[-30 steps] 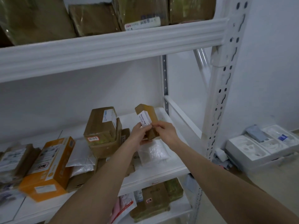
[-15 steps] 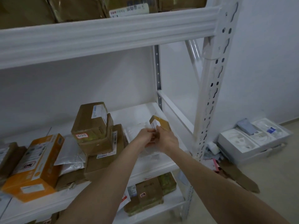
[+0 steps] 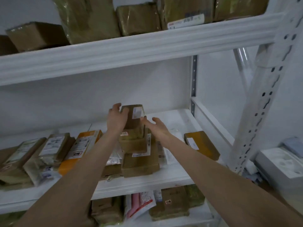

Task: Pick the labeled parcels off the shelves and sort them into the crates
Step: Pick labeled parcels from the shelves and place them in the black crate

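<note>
The left hand [image 3: 116, 119] grips the top parcel [image 3: 133, 122] by its left edge; the right hand [image 3: 157, 127], fingers straight, touches the opposite edge.

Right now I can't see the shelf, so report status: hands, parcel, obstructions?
Left hand grips top brown box on the stack. Right hand open, fingertips by its right side. Nothing in the way.

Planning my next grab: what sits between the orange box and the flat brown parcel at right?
Head view: stack of brown boxes amid pouches, left hand and right hand at its top box.
</note>
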The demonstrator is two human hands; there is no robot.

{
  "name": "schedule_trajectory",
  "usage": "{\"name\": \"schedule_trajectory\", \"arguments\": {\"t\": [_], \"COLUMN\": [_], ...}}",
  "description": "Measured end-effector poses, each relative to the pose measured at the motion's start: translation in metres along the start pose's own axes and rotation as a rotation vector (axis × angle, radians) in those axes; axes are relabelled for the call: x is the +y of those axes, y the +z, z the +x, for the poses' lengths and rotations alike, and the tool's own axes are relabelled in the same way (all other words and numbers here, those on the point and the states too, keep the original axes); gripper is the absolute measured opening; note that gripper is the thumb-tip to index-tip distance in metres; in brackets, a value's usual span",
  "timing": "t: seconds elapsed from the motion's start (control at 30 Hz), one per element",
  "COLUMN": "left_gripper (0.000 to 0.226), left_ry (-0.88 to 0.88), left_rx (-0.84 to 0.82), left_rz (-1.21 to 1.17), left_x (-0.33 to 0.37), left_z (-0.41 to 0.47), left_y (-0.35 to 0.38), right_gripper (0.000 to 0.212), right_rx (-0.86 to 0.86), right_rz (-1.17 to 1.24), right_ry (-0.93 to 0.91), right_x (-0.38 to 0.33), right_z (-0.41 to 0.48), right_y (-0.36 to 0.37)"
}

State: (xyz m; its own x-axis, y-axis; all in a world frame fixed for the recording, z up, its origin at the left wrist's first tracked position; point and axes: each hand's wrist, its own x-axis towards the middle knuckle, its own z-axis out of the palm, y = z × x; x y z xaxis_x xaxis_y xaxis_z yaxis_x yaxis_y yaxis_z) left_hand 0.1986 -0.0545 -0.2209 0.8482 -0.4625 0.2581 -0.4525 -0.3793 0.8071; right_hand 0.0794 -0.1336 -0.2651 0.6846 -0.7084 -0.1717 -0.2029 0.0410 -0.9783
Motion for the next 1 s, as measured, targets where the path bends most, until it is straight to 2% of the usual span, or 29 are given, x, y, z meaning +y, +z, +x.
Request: {"name": "schedule_trajectory", "arguments": {"t": [0.1,0.17,0.27,0.33,0.53,0.7,0.83,1.0], "left_gripper": [0.033,0.035,0.034,0.032,0.028,0.024,0.021,0.033], "left_ry": [-0.446,-0.541,-0.498,-0.438,-0.403,-0.427,-0.421,-0.407], "left_rx": [-0.221,-0.321,-0.346,-0.373,-0.513,-0.675,-0.733,-0.753], "left_rz": [-0.289,-0.384,-0.405,-0.425,-0.57,-0.589,-0.518,-0.492], "left_x": [-0.03,-0.042,-0.041,-0.026,0.031,0.052,0.059,0.066], "left_z": [-0.009,-0.019,-0.019,-0.016,-0.031,-0.065,-0.085,-0.099], "left_y": [-0.016,-0.018,-0.011,-0.004,0.047,0.111,0.15,0.169], "right_gripper": [0.083,0.077,0.059,0.05,0.044,0.04,0.041,0.047], "right_rx": [-0.04,-0.031,0.017,0.117,0.452,0.585,0.547,0.592], "right_rz": [0.02,0.006,-0.037,-0.075,-0.255,-0.337,-0.389,-0.654], "right_ry": [0.051,0.062,-0.005,-0.091,-0.211,-0.121,0.027,0.052], "right_x": [0.001,0.003,-0.001,-0.007,-0.018,0.01,0.033,0.045], "right_z": [0.005,0.006,0.002,0.001,-0.004,-0.019,-0.029,-0.029], "right_y": [0.023,0.03,0.027,0.015,-0.046,-0.106,-0.138,-0.15]}}
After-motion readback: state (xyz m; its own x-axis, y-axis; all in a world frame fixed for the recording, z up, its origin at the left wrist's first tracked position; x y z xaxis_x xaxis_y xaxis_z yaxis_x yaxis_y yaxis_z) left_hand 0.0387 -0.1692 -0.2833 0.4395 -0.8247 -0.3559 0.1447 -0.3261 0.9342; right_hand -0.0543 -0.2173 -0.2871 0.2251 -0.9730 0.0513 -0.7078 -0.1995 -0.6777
